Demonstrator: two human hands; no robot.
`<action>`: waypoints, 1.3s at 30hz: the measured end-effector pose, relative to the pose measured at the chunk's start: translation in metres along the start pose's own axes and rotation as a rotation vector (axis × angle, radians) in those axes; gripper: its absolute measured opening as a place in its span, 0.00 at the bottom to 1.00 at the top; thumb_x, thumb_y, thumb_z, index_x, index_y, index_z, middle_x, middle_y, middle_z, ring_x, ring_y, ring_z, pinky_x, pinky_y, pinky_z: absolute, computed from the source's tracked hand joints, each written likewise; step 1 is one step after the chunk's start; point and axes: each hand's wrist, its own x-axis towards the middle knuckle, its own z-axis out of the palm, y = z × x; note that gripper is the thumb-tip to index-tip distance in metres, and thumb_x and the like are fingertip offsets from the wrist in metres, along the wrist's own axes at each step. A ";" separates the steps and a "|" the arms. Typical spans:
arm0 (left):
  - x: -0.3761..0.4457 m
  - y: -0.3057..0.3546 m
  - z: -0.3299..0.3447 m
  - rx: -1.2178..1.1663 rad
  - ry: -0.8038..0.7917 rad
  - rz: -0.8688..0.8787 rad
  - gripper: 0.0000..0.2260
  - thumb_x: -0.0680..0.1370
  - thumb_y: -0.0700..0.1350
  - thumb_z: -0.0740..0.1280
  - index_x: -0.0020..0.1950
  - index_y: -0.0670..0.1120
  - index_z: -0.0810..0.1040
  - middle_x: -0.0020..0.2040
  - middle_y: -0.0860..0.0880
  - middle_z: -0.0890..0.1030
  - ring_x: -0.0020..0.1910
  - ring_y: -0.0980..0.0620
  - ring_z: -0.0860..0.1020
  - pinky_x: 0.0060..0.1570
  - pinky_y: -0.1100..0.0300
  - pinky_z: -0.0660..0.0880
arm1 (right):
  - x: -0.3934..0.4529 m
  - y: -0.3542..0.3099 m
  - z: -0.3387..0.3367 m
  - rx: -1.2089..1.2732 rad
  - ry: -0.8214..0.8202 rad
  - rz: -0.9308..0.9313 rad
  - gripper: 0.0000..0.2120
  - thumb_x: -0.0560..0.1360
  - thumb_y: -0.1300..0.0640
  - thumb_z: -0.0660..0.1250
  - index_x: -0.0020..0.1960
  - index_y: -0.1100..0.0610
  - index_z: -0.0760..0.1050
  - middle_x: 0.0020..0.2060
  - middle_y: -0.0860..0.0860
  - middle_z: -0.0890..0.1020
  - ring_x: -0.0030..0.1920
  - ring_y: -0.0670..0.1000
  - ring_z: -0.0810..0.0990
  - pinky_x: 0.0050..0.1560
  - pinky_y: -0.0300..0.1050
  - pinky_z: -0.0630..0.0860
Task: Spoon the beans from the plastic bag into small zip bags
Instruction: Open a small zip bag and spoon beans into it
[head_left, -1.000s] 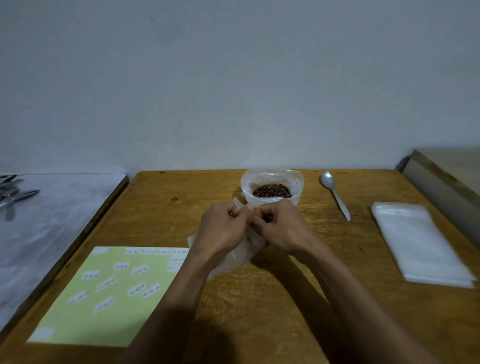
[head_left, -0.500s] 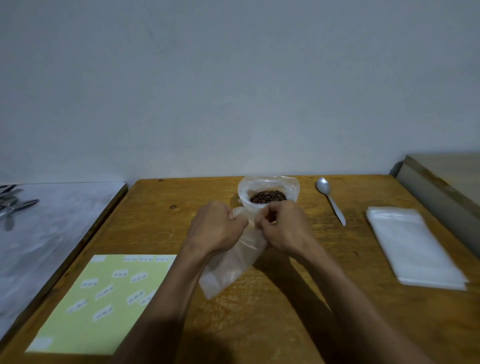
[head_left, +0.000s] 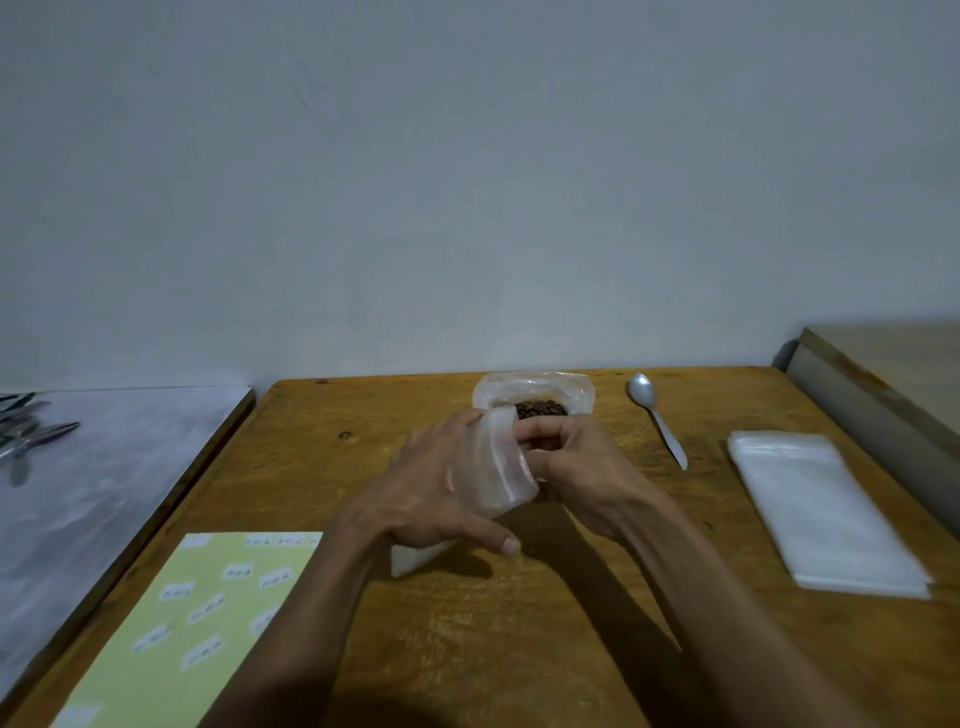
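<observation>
Since a second ago the small zip bag (head_left: 493, 462) has turned from a flat sheet pinched at its top edge to a pouch held between the two hands, and the head view has tipped up, so the table sits lower in the picture.

Head view: the left hand (head_left: 431, 488) wraps the outside of the zip bag with fingers closed on it and the thumb stretched toward the near side. The right hand (head_left: 576, 462) is curled against the bag's mouth; whether its fingertips grip the rim cannot be told. Just behind the hands stands the plastic bag (head_left: 532, 392), open, with dark beans (head_left: 540, 408) inside. A metal spoon (head_left: 657, 418) lies untouched to its right, bowl away from the person. Farther right rests a stack of clear bags (head_left: 826, 514).

A worn wooden table (head_left: 519, 649) carries everything, with a pale green label sheet (head_left: 171, 623) at its near left corner. Left of it runs a grey marbled surface (head_left: 93, 483) with metal utensils (head_left: 31, 436). Behind is a bare grey wall (head_left: 467, 182).
</observation>
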 end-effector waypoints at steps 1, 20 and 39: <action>0.001 -0.001 0.002 -0.014 0.019 0.005 0.57 0.61 0.60 0.83 0.81 0.55 0.52 0.75 0.53 0.62 0.73 0.47 0.63 0.71 0.44 0.67 | 0.002 0.001 -0.001 -0.159 0.020 -0.045 0.13 0.72 0.72 0.70 0.54 0.60 0.84 0.50 0.60 0.84 0.45 0.55 0.82 0.40 0.44 0.79; 0.022 -0.007 0.039 -0.058 0.010 0.024 0.49 0.66 0.64 0.78 0.80 0.55 0.56 0.72 0.56 0.64 0.69 0.52 0.65 0.68 0.49 0.71 | 0.024 0.015 -0.056 -0.604 0.442 -0.191 0.06 0.77 0.57 0.71 0.43 0.47 0.81 0.41 0.43 0.84 0.42 0.45 0.81 0.40 0.38 0.73; 0.021 -0.023 0.027 -0.175 0.131 -0.023 0.58 0.58 0.72 0.72 0.80 0.56 0.49 0.72 0.55 0.62 0.70 0.48 0.66 0.68 0.44 0.72 | 0.019 0.009 -0.105 -0.191 1.025 -0.210 0.06 0.76 0.53 0.70 0.43 0.56 0.82 0.34 0.50 0.84 0.37 0.51 0.85 0.40 0.48 0.82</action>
